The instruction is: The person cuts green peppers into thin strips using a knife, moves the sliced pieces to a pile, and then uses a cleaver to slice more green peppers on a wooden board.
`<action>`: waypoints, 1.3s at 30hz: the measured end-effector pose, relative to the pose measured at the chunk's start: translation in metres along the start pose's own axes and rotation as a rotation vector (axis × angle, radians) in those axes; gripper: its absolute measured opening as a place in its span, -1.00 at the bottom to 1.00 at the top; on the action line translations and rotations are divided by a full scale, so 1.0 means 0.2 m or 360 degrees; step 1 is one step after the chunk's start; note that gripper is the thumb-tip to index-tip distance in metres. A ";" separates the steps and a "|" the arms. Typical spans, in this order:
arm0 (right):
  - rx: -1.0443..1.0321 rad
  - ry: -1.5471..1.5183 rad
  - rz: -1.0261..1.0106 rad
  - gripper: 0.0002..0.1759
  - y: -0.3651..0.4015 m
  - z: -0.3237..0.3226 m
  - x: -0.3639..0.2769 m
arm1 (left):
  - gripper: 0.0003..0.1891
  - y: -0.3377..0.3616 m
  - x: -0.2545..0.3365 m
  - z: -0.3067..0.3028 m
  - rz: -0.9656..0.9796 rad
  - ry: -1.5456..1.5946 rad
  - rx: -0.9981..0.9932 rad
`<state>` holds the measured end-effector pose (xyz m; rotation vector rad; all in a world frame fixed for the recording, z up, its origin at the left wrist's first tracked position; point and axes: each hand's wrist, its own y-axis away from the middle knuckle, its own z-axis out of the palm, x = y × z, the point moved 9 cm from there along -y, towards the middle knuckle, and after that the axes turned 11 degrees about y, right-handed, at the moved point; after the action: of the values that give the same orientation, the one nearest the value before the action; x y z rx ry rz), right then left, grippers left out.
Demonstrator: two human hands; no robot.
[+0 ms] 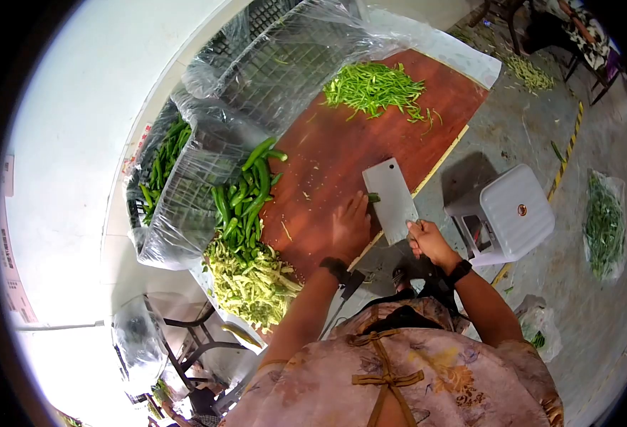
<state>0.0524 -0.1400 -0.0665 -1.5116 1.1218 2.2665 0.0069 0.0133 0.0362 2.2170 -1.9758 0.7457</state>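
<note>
My right hand is wrapped round the handle of a broad cleaver, whose blade lies over the edge of the red-brown board. My left hand rests on the board just left of the blade, its fingers stretched out. A short dark green piece shows between my left fingertips and the blade. Whole green peppers are piled on the board's left side, above a heap of pale green pepper cores. Thin green strips lie heaped at the far end.
Plastic-lined crates stand along the wall, one holding green peppers. A white bin stands right of the board. Bagged greens lie on the floor. Another person sits at the upper right.
</note>
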 end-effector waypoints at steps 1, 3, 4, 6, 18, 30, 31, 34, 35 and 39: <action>0.0003 -0.0001 0.0000 -0.66 0.02 0.00 0.00 | -0.50 0.00 0.00 0.00 0.0016 -0.0017 0.0010; -0.0025 -0.0063 0.0156 -0.67 0.08 0.01 0.04 | -0.50 0.01 -0.01 0.01 0.0017 0.0037 0.0001; -0.0027 -0.0061 0.0160 -0.67 0.07 0.02 0.06 | -0.50 0.02 -0.01 0.01 0.0017 0.0090 -0.0009; 0.0012 0.0010 0.0048 -0.67 0.04 0.01 0.03 | -0.49 0.02 -0.01 0.01 0.0069 0.0073 0.0004; -0.0036 -0.0089 0.0136 -0.67 0.00 0.05 0.01 | -0.46 0.23 -0.12 -0.09 -0.0155 -0.0158 0.0043; -0.0053 0.0036 0.0226 -0.66 0.04 0.03 -0.01 | -0.50 0.21 -0.12 -0.09 -0.0100 -0.0113 -0.0038; -0.0052 0.0034 0.0226 -0.66 0.05 0.02 0.00 | -0.50 0.21 -0.12 -0.09 -0.0127 -0.0106 -0.0055; -0.0111 0.0067 0.0173 -0.67 0.08 0.02 0.02 | -0.50 0.21 -0.12 -0.09 -0.0130 -0.0100 -0.0076; -0.0146 0.0072 0.0166 -0.68 0.09 0.03 0.03 | -0.50 0.21 -0.12 -0.09 -0.0131 -0.0099 -0.0077; -0.0148 0.0032 0.0175 -0.69 0.02 0.11 0.00 | -0.49 0.22 -0.10 -0.07 -0.0058 -0.0174 -0.0125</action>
<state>0.0347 -0.1291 -0.0604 -1.5462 1.1466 2.4128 -0.0395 0.0301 0.0282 2.2870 -1.9699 0.5434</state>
